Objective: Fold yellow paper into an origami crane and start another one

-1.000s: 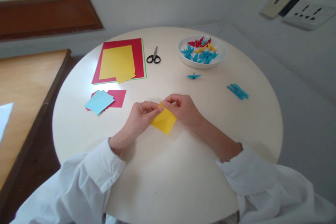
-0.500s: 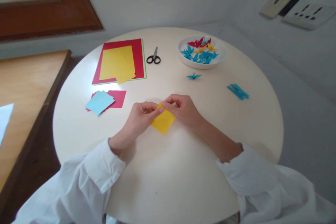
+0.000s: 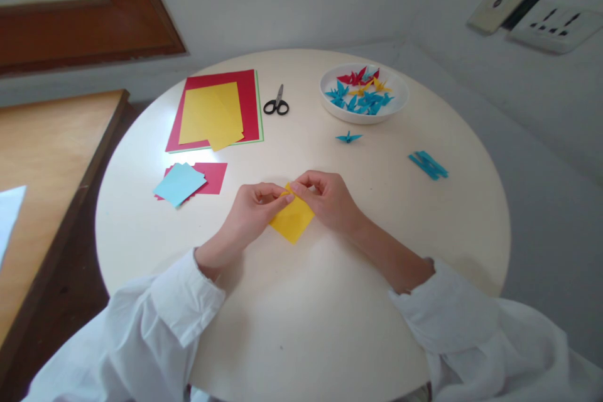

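Between my hands is a small yellow square of paper [image 3: 293, 223], turned with one corner toward me. My left hand [image 3: 254, 209] pinches it near its far corner, thumb on top. My right hand [image 3: 328, 198] pinches the same corner from the other side, with the fingertips of both hands almost touching. The fingers partly cover that far corner, so any fold there is hard to make out. Beyond my right hand, a single blue paper crane [image 3: 348, 137] rests on the table.
A white round dish [image 3: 335, 112] holds several red, yellow and blue cranes. Scissors [image 3: 277, 103] lie beside large yellow sheets [image 3: 210, 113] on red ones. Small light-blue squares [image 3: 179, 184] overlap pink paper [image 3: 217, 177] at left. Blue strips [image 3: 428, 164] lie right on the round table [image 3: 311, 333].
Almost nothing differs. Both hands keep their pinch on the yellow paper, and the whole view has shifted very slightly.
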Action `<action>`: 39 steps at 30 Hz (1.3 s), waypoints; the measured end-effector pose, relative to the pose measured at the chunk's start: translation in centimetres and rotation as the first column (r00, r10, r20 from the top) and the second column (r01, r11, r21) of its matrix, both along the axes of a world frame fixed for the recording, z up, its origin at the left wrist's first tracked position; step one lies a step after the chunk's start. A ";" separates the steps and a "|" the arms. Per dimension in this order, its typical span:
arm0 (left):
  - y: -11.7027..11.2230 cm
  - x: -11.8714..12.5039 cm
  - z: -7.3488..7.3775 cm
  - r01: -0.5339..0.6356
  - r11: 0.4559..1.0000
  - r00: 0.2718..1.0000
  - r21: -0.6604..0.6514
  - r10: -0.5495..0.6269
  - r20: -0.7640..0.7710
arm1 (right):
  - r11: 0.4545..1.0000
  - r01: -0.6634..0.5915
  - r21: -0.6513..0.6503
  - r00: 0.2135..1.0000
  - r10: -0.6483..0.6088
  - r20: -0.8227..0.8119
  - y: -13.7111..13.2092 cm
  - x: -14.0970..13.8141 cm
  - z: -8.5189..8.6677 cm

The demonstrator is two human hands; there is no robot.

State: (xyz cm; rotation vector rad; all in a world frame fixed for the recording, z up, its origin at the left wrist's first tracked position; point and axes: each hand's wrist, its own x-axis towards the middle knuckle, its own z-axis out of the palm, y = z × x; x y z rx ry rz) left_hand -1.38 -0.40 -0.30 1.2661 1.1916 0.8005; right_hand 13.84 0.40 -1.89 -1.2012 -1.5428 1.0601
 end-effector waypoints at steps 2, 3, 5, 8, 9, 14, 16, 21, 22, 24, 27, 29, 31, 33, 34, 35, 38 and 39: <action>0.0 0.0 0.0 -0.009 1.000 1.000 -0.010 0.009 0.002 | 1.000 0.004 0.000 1.000 -0.004 -0.007 0.0 0.0 0.0; 0.0 0.0 0.0 -0.010 1.000 1.000 -0.014 0.010 0.005 | 1.000 0.005 0.002 1.000 -0.005 -0.008 0.0 0.0 0.0; 0.0 0.0 0.0 -0.006 1.000 1.000 -0.018 0.006 0.019 | 1.000 0.007 0.003 1.000 -0.007 -0.014 -0.1 -0.1 0.1; 0.0 -0.1 -0.1 0.001 1.000 0.999 -0.028 0.000 0.047 | 1.000 -0.002 -0.021 0.999 0.001 -0.037 0.0 0.0 0.2; 0.1 -0.1 -0.2 0.001 1.000 0.999 -0.031 0.000 0.054 | 0.999 -0.007 -0.034 0.999 0.005 -0.046 0.0 0.0 0.2; 0.1 -0.3 -0.4 0.005 1.000 0.999 -0.010 -0.005 0.038 | 0.998 -0.027 -0.053 0.998 0.025 -0.051 0.1 0.1 0.3; 0.1 -0.4 -0.5 0.011 1.000 1.000 -0.004 -0.010 0.022 | 0.999 -0.019 -0.043 0.999 0.017 -0.044 0.1 0.1 0.2; -0.1 -0.2 -0.5 -0.014 1.000 1.000 -0.010 0.014 0.013 | 1.000 0.027 0.003 0.999 -0.027 -0.036 0.0 -0.3 0.0; -0.1 -0.2 -0.5 -0.019 1.000 1.000 -0.008 0.019 0.010 | 0.999 0.035 0.012 0.999 -0.035 -0.040 -0.1 -0.3 0.0; -0.1 -0.2 -0.4 -0.026 1.000 1.000 0.000 0.026 0.010 | 0.999 0.045 0.023 0.998 -0.044 -0.047 -0.1 -0.4 -0.1; -0.1 -0.1 -0.4 -0.029 1.000 0.999 0.002 0.029 0.025 | 0.999 0.045 0.020 0.998 -0.044 -0.051 -0.2 -0.5 -0.1; -0.1 -0.1 -0.4 -0.032 0.999 0.999 -0.001 0.032 0.029 | 0.999 0.043 0.011 0.998 -0.042 -0.053 -0.2 -0.5 -0.1; -0.1 0.0 -0.3 -0.041 0.999 0.999 -0.007 0.041 0.027 | 0.999 0.046 0.003 0.997 -0.046 -0.059 -0.2 -0.5 -0.1; -0.2 0.0 -0.2 -0.049 0.999 0.998 -0.017 0.049 0.026 | 0.999 0.050 -0.010 0.996 -0.050 -0.069 -0.2 -0.5 -0.1; -0.2 0.0 -0.1 -0.051 0.998 0.998 -0.022 0.052 0.031 | 0.999 0.047 -0.019 0.996 -0.048 -0.074 -0.2 -0.5 -0.1; -0.1 0.0 -0.1 -0.051 0.998 0.998 -0.027 0.052 0.039 | 0.999 0.040 -0.028 0.996 -0.042 -0.079 -0.1 -0.4 -0.1; -0.1 -0.1 -0.2 -0.035 0.999 0.997 -0.033 0.037 0.062 | 0.998 -0.012 -0.057 0.997 0.008 -0.078 0.1 -0.1 0.1; 0.0 -0.2 -0.2 -0.026 0.999 0.997 -0.032 0.028 0.065 | 0.997 -0.035 -0.065 0.997 0.031 -0.072 0.1 0.0 0.1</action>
